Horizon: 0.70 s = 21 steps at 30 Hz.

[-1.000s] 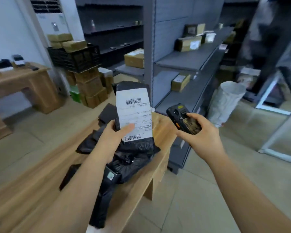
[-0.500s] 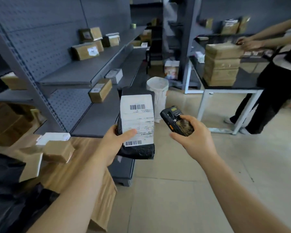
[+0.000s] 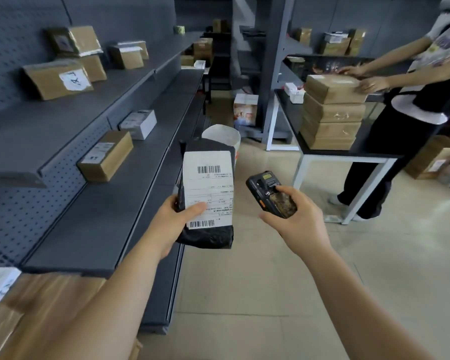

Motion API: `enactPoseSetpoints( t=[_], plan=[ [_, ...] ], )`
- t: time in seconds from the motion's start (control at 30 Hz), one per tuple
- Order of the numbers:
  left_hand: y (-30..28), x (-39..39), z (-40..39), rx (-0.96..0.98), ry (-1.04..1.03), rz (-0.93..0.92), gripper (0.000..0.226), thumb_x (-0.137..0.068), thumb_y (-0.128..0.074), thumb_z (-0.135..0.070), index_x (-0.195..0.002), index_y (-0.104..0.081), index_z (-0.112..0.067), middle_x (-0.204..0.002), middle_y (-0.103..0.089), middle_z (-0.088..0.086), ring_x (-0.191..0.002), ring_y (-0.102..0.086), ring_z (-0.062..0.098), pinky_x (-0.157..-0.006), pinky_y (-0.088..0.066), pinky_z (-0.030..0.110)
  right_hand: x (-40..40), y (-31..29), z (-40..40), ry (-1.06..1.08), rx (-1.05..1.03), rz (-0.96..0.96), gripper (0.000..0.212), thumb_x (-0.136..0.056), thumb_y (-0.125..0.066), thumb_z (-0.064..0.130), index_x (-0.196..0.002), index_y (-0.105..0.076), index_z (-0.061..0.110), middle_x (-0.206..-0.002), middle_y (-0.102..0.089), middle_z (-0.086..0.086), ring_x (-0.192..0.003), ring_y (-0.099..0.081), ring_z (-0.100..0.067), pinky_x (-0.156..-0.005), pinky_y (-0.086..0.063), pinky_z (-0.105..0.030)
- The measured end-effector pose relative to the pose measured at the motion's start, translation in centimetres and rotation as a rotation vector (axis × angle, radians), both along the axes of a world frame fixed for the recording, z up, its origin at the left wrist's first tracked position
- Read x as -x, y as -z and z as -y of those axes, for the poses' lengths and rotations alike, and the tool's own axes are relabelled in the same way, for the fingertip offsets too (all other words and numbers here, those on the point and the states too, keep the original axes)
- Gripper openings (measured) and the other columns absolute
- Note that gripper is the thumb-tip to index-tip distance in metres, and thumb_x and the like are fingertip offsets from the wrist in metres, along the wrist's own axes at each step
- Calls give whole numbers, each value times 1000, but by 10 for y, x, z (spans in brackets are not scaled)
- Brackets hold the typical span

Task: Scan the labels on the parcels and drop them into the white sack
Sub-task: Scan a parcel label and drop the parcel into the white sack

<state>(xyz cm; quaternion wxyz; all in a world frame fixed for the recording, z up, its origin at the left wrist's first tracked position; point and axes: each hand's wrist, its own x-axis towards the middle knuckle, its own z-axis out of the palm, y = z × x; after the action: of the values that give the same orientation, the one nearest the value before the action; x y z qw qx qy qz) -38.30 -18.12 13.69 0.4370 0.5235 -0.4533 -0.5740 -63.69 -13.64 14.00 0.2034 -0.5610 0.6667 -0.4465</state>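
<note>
My left hand (image 3: 172, 224) grips a black plastic parcel (image 3: 208, 235) upright, thumb pressed on its white barcode label (image 3: 208, 183), which faces me. Beside it on the right, my right hand (image 3: 294, 219) holds a black handheld scanner (image 3: 269, 192), with a finger on its top side. The white sack (image 3: 222, 135) stands open on the floor beyond the parcel, its lower part hidden behind the parcel.
Grey shelves (image 3: 94, 224) with brown cardboard boxes (image 3: 105, 158) run along my left. A dark table (image 3: 348, 152) with stacked boxes (image 3: 333, 113) stands at right, where another person (image 3: 411, 105) handles them. Tiled floor (image 3: 257, 294) lies between.
My view has swung right, away from the wooden table with black parcels, and moved closer to the white sack. Both hands keep their hold on the parcel and the scanner.
</note>
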Motion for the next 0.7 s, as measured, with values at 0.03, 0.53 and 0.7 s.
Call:
enactPoseSetpoints(
  t=[0.03, 0.53, 0.7],
  plan=[
    [-2, 3, 22, 4, 5, -16, 36, -82, -78, -23, -114, -60, -22, -105, -75, -3, -95, -73, 16, -92, -55, 42, 3, -5, 20, 5, -6, -12, 63, -68, -87, 37, -125, -61, 38, -115, -61, 15, -104, -59, -7, -93, -52, -37],
    [9, 17, 254, 9, -68, -12, 45, -80, -80, -25, -121, -61, -20, -107, -75, -4, -97, -72, 16, -91, -56, 41, 19, -4, 258, -24, -28, -43, 61, -69, -85, 42, -125, -59, 40, -112, -60, 16, -102, -58, -7, -89, -53, -36],
    [14, 29, 334, 17, -120, 37, 32, -83, -77, -22, -110, -61, -24, -101, -75, -7, -85, -73, 7, -72, -57, 24, 33, 12, 352, -73, -27, -27, 61, -69, -85, 38, -124, -59, 41, -116, -61, 15, -104, -57, -6, -90, -47, -27]
  ],
)
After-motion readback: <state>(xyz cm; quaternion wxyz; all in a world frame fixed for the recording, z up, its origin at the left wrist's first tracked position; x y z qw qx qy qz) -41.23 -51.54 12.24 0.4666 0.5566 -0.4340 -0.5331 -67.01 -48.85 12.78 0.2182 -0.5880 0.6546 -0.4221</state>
